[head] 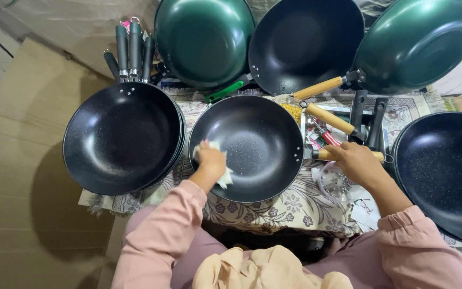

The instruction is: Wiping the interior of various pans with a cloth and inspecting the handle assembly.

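Sitting mid-cloth near the front edge, our black wok (247,147) points its wooden handle (324,155) right, mostly hidden under our clenched right hand (355,162); our left hand (210,159) presses a half-covered white rag (223,174) inside.

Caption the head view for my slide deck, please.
Left hand presses white cloth inside black wok; right hand grips its wooden handle.

Small red-and-white packets (321,137) — right of the centre pan (247,147).

4 black woks (246,147), 2 green woks (204,40), 1 cloth (221,174)
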